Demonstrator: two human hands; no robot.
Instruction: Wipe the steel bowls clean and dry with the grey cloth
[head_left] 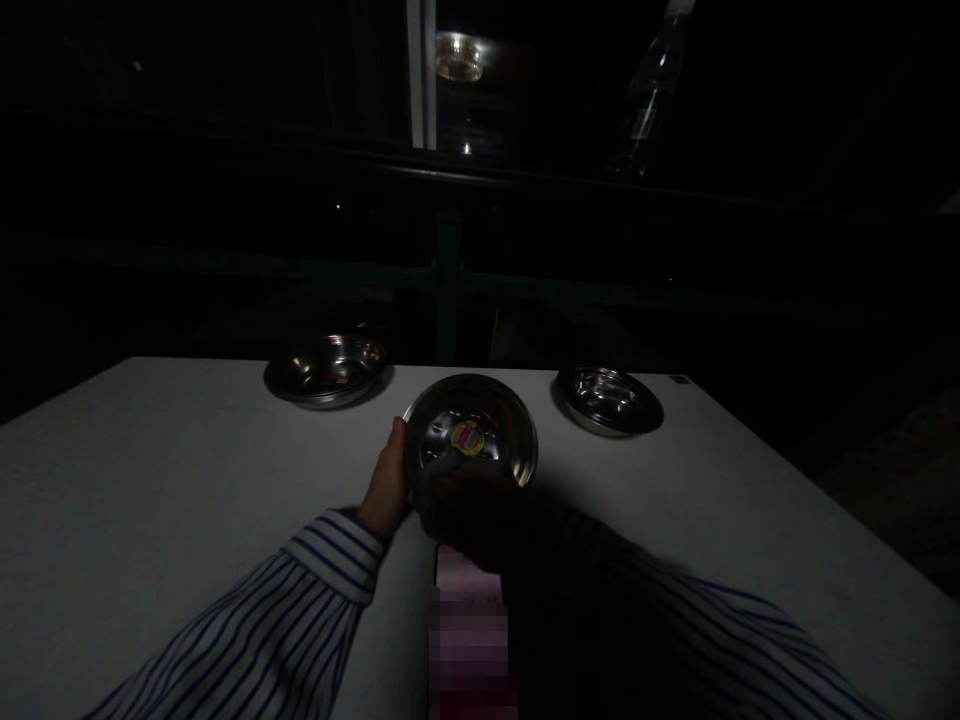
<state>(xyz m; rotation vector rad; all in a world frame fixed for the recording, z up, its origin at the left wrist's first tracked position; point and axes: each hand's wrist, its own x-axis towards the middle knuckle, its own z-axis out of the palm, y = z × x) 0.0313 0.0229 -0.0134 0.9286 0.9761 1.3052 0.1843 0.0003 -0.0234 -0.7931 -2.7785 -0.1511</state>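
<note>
A steel bowl (480, 432) with a yellow and pink sticker inside is tilted towards me above the middle of a white table (150, 470). My left hand (387, 484) grips its left rim, thumb at the edge. My right hand (469, 510) lies in deep shadow against the bowl's near side; its fingers cannot be made out. Both sleeves are white with blue stripes.
Two more steel bowls sit near the table's far edge, one at the left (327, 369) and one at the right (607, 399). A pinkish blurred object (469, 610) lies between my forearms. A dark railing (450, 270) and a bottle (651, 95) stand beyond.
</note>
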